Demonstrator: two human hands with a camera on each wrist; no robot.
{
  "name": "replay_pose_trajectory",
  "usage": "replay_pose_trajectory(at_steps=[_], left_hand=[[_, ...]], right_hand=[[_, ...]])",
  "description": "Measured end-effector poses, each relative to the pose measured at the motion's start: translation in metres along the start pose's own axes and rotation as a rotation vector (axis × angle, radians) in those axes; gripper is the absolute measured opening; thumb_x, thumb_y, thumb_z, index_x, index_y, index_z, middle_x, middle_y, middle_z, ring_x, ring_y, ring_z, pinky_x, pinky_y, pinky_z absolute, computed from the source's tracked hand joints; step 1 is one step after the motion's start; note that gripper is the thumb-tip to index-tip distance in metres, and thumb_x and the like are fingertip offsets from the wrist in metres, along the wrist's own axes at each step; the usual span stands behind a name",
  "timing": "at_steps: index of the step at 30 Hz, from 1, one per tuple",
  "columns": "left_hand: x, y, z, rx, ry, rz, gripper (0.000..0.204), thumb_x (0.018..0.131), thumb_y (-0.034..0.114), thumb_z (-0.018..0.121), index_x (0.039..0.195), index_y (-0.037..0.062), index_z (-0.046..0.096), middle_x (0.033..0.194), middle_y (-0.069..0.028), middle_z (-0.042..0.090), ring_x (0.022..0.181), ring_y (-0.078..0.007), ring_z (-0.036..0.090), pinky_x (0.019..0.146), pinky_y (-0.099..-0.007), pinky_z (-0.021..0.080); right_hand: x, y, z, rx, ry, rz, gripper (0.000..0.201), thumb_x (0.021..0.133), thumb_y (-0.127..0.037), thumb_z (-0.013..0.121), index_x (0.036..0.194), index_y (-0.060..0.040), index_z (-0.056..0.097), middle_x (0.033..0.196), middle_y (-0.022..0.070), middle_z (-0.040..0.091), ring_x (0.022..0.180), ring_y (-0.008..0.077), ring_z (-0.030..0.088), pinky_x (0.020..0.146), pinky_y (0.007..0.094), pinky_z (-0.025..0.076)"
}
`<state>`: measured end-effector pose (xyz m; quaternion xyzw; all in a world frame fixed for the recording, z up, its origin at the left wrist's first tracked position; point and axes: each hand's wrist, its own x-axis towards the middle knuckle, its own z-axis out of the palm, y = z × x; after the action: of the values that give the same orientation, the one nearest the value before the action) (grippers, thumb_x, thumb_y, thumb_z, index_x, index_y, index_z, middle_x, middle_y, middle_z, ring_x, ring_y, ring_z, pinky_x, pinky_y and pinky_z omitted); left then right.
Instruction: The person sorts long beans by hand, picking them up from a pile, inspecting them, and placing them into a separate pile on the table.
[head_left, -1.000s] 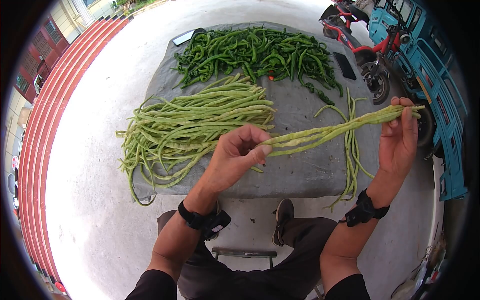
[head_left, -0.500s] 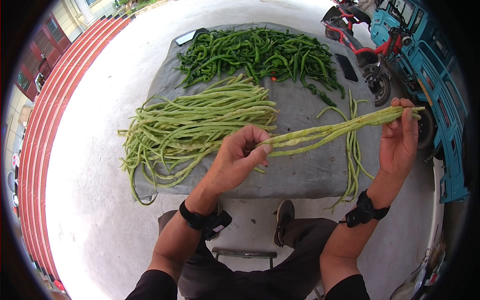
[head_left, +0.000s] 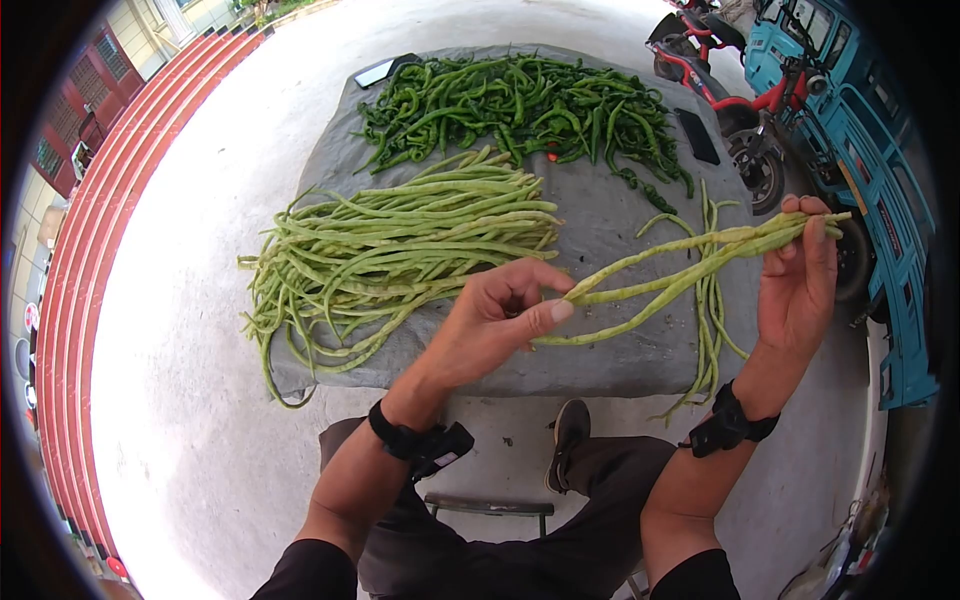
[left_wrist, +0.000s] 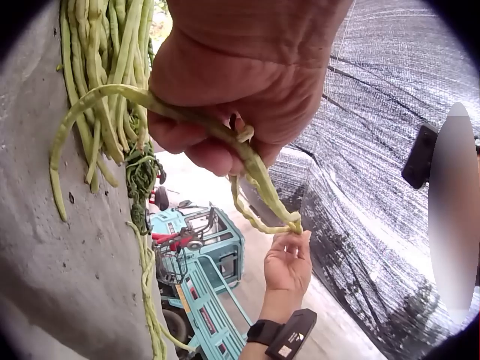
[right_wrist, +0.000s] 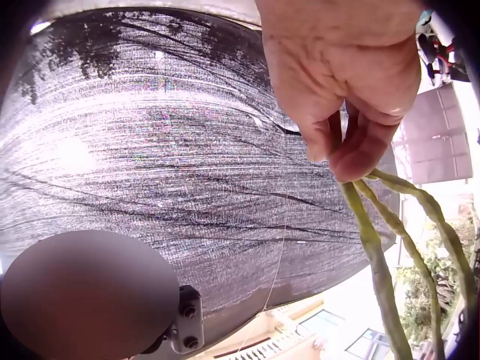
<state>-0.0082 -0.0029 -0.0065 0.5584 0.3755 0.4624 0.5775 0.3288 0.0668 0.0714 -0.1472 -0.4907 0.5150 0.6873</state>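
A few long beans [head_left: 690, 272] stretch between the two hands above the cloth-covered table. My right hand [head_left: 797, 275] pinches them together near their right ends, fingertips pointing up. Toward their other end, my left hand [head_left: 500, 315] grips them between thumb and forefinger. Between the hands the beans fan apart into separate strands, the lowest sagging behind the left thumb. In the right wrist view, bean strands [right_wrist: 379, 274] spread down from the pinching fingers. A big pile of long beans [head_left: 400, 240] lies left of the left hand, and a smaller bunch of beans [head_left: 708, 310] lies below the right.
Green peppers [head_left: 520, 105] are heaped along the far side of the grey cloth [head_left: 610, 365]. Dark phones lie at the far left [head_left: 385, 70] and right [head_left: 697, 136] of them. A blue three-wheeled vehicle [head_left: 850, 140] and red bike [head_left: 745, 95] stand right of the table.
My left hand has slid right along the beans, toward the right hand. The held beans, earlier close together, now bow and spread apart. My right hand has stayed put.
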Motion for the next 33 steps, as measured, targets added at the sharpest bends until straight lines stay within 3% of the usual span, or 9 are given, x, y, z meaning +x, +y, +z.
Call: replay_pose_trajectory(at_steps=[5, 8, 11, 14, 17, 23, 26, 29, 33], left_hand=[[0.000, 0.000, 0.001, -0.001, -0.017, -0.013, 0.026, 0.103, 0.026, 0.073, 0.122, 0.0077, 0.072, 0.073, 0.0107, 0.057, 0.065, 0.0025, 0.050, 0.054, -0.0174, 0.043], [-0.001, 0.004, 0.003, 0.020, -0.003, -0.030, 0.018, 0.104, 0.020, 0.071, 0.118, 0.0083, 0.072, 0.071, 0.0114, 0.053, 0.062, 0.0019, 0.044, 0.052, -0.0190, 0.038], [0.000, 0.002, 0.006, -0.004, -0.005, -0.008, 0.013, 0.105, 0.018, 0.068, 0.113, 0.0075, 0.070, 0.078, 0.0097, 0.056, 0.067, 0.0008, 0.047, 0.056, -0.0198, 0.041], [0.002, -0.007, 0.003, -0.070, -0.058, 0.038, 0.016, 0.107, 0.020, 0.066, 0.117, 0.0065, 0.067, 0.095, 0.0049, 0.063, 0.081, -0.0014, 0.055, 0.070, -0.0204, 0.049], [0.004, -0.012, 0.001, -0.054, -0.067, 0.071, 0.017, 0.109, 0.018, 0.063, 0.121, 0.0067, 0.064, 0.101, 0.0027, 0.064, 0.088, -0.0041, 0.057, 0.077, -0.0231, 0.050], [0.002, 0.003, 0.009, -0.162, -0.111, 0.001, 0.017, 0.109, 0.008, 0.057, 0.125, 0.0072, 0.060, 0.106, 0.0030, 0.062, 0.095, -0.0055, 0.059, 0.079, -0.0253, 0.052], [0.002, 0.001, 0.007, -0.114, -0.132, -0.027, 0.021, 0.108, 0.006, 0.056, 0.129, 0.0085, 0.059, 0.108, 0.0031, 0.063, 0.097, -0.0056, 0.060, 0.082, -0.0254, 0.052], [0.002, -0.001, 0.007, -0.121, -0.159, 0.027, 0.021, 0.107, 0.005, 0.057, 0.127, 0.0092, 0.059, 0.108, 0.0032, 0.063, 0.099, -0.0052, 0.059, 0.083, -0.0252, 0.052], [0.000, 0.001, 0.006, -0.090, -0.156, 0.004, 0.018, 0.106, 0.011, 0.061, 0.124, 0.0098, 0.060, 0.106, 0.0039, 0.063, 0.094, -0.0033, 0.058, 0.076, -0.0221, 0.047]], right_hand=[[0.000, 0.001, 0.004, 0.009, -0.015, -0.003, 0.032, 0.109, -0.015, 0.061, 0.135, 0.0036, 0.059, 0.126, 0.0158, 0.061, 0.084, 0.0098, 0.058, 0.068, 0.0235, 0.049], [0.000, 0.001, 0.004, 0.013, -0.019, 0.005, 0.032, 0.109, -0.015, 0.062, 0.135, 0.0036, 0.059, 0.126, 0.0157, 0.061, 0.084, 0.0100, 0.057, 0.069, 0.0235, 0.049], [0.000, 0.001, 0.004, 0.017, -0.018, 0.006, 0.031, 0.109, -0.015, 0.061, 0.135, 0.0036, 0.059, 0.126, 0.0155, 0.061, 0.084, 0.0098, 0.056, 0.070, 0.0237, 0.049], [0.000, 0.000, 0.005, 0.019, -0.033, 0.009, 0.031, 0.109, -0.015, 0.061, 0.135, 0.0035, 0.059, 0.127, 0.0153, 0.060, 0.085, 0.0097, 0.056, 0.070, 0.0240, 0.049], [0.000, 0.001, 0.005, 0.020, -0.038, 0.021, 0.031, 0.110, -0.014, 0.060, 0.136, 0.0033, 0.058, 0.127, 0.0150, 0.060, 0.085, 0.0096, 0.055, 0.071, 0.0244, 0.049], [0.001, 0.003, 0.009, 0.026, -0.040, -0.001, 0.028, 0.109, -0.015, 0.062, 0.132, 0.0004, 0.061, 0.125, 0.0146, 0.065, 0.083, 0.0097, 0.056, 0.071, 0.0219, 0.048], [0.001, 0.003, 0.008, 0.043, -0.047, -0.013, 0.031, 0.111, -0.015, 0.058, 0.136, 0.0036, 0.058, 0.128, 0.0159, 0.059, 0.086, 0.0090, 0.057, 0.067, 0.0231, 0.049], [0.001, 0.003, 0.011, 0.043, -0.058, -0.013, 0.032, 0.111, -0.016, 0.058, 0.136, 0.0035, 0.057, 0.128, 0.0158, 0.058, 0.086, 0.0088, 0.057, 0.067, 0.0235, 0.050], [0.001, 0.005, 0.013, 0.036, -0.051, -0.013, 0.032, 0.111, -0.016, 0.058, 0.136, 0.0037, 0.057, 0.128, 0.0160, 0.058, 0.085, 0.0090, 0.058, 0.067, 0.0239, 0.050]])
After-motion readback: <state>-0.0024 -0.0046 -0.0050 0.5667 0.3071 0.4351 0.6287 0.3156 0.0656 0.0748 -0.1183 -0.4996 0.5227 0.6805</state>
